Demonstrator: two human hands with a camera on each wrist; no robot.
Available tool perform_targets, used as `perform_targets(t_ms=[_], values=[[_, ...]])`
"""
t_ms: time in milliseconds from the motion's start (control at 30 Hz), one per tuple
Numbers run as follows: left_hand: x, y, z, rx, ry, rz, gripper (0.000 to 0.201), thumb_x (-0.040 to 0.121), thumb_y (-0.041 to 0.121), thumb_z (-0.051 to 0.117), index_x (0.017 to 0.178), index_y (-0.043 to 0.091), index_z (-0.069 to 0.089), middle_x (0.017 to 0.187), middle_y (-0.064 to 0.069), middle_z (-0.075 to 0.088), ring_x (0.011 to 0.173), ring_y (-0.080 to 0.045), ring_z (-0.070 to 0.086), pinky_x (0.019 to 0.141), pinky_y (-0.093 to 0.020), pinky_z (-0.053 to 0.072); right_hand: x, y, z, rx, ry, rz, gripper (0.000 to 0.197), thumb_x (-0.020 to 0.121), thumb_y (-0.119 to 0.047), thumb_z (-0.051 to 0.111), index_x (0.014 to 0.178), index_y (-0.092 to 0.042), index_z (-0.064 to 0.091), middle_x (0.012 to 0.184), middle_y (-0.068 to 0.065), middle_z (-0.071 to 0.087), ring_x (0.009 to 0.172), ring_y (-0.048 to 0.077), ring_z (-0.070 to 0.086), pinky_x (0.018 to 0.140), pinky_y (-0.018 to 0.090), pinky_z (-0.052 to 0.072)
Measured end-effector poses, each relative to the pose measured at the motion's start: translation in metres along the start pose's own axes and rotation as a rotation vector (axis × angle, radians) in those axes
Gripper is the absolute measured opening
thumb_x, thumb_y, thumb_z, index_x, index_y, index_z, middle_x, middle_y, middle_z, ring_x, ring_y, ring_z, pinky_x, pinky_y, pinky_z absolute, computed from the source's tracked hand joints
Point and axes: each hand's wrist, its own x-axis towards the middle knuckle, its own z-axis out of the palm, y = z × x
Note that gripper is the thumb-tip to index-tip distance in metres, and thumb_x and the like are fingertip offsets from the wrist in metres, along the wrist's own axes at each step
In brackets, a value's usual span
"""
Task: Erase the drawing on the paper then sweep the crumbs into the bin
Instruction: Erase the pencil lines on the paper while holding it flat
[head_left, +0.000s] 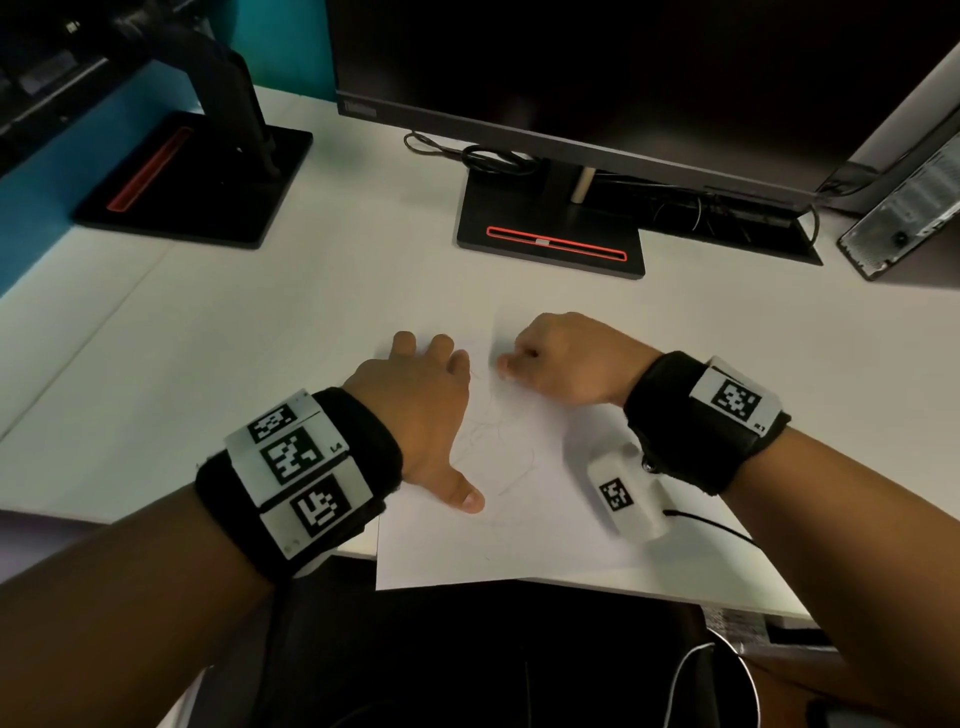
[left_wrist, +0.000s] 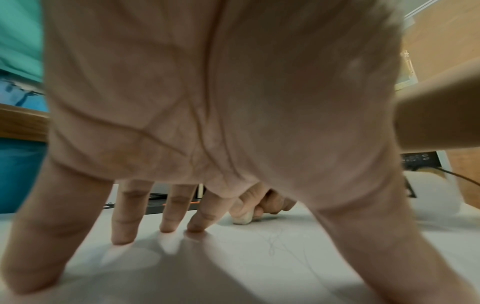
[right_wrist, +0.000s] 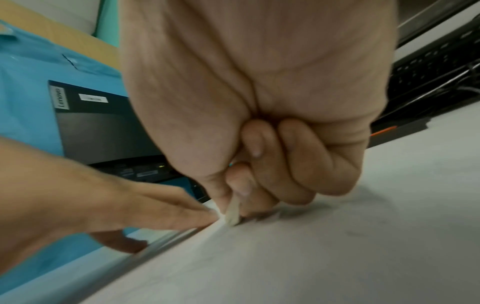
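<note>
A white sheet of paper (head_left: 545, 525) lies at the desk's front edge, with faint pencil scribbles (head_left: 493, 441) across its middle. My left hand (head_left: 415, 405) rests flat on the sheet's left side, fingers spread straight, holding it down. My right hand (head_left: 561, 358) is curled in a fist at the top of the sheet and pinches a small white eraser (right_wrist: 232, 212) whose tip touches the paper. The same eraser (left_wrist: 242, 219) shows past my left fingers (left_wrist: 168, 209) in the left wrist view. No crumbs or bin can be made out.
A monitor on a black stand (head_left: 550, 234) stands behind the paper, with cables beside it. A second black stand (head_left: 192, 176) is at the back left. A small computer case (head_left: 904, 208) leans at the far right. A dark chair seat (head_left: 493, 660) is below the desk edge.
</note>
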Motion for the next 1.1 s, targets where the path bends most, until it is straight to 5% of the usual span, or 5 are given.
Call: perform_targets(t_ms=[567, 700, 867, 967, 1100], values=[[0.0, 0.001, 0.0, 0.007, -0.01, -0.006, 0.136, 0.062, 0.085, 0.068, 0.157, 0.008, 0.009, 0.16, -0.009, 0.014, 0.146, -0.036, 0.018, 0.102, -0.049, 0.049, -0.006, 0.008, 0.0, 0.021, -0.036, -0.034, 0.053, 0.104, -0.045, 0.043, 0.063, -0.012, 0.046, 0.064, 0.004, 0.047, 0.061, 0.02, 0.043, 0.06, 0.032, 0.034], [0.0, 0.001, 0.0, -0.001, -0.011, -0.004, 0.136, 0.062, 0.085, 0.069, 0.157, 0.008, 0.009, 0.16, -0.009, 0.014, 0.145, -0.035, 0.018, 0.102, -0.048, 0.048, -0.013, -0.003, 0.009, -0.017, -0.103, -0.111, 0.051, 0.103, -0.048, 0.043, 0.072, -0.009, 0.055, 0.069, 0.002, 0.054, 0.064, 0.016, 0.048, 0.06, 0.029, 0.037], [-0.001, 0.0, 0.001, -0.003, -0.005, -0.001, 0.136, 0.061, 0.085, 0.069, 0.156, 0.008, 0.01, 0.16, -0.009, 0.014, 0.145, -0.035, 0.018, 0.101, -0.049, 0.049, -0.005, 0.006, -0.004, 0.013, -0.057, -0.054, 0.052, 0.104, -0.045, 0.044, 0.064, -0.012, 0.045, 0.064, 0.003, 0.045, 0.062, 0.019, 0.042, 0.059, 0.031, 0.034], [-0.001, 0.0, 0.001, -0.016, -0.008, -0.003, 0.135, 0.061, 0.084, 0.07, 0.156, 0.009, 0.011, 0.16, -0.008, 0.014, 0.145, -0.035, 0.018, 0.102, -0.048, 0.048, -0.006, 0.001, 0.002, -0.02, -0.079, -0.103, 0.05, 0.103, -0.048, 0.044, 0.072, -0.01, 0.055, 0.071, 0.002, 0.056, 0.067, 0.02, 0.05, 0.063, 0.032, 0.04], [0.001, 0.0, 0.001, -0.016, -0.011, 0.0, 0.136, 0.061, 0.085, 0.069, 0.157, 0.009, 0.01, 0.161, -0.008, 0.013, 0.146, -0.035, 0.017, 0.103, -0.048, 0.048, -0.011, 0.003, -0.002, -0.001, -0.14, -0.109, 0.043, 0.1, -0.05, 0.051, 0.071, -0.018, 0.055, 0.068, -0.005, 0.052, 0.065, 0.014, 0.048, 0.065, 0.029, 0.04]])
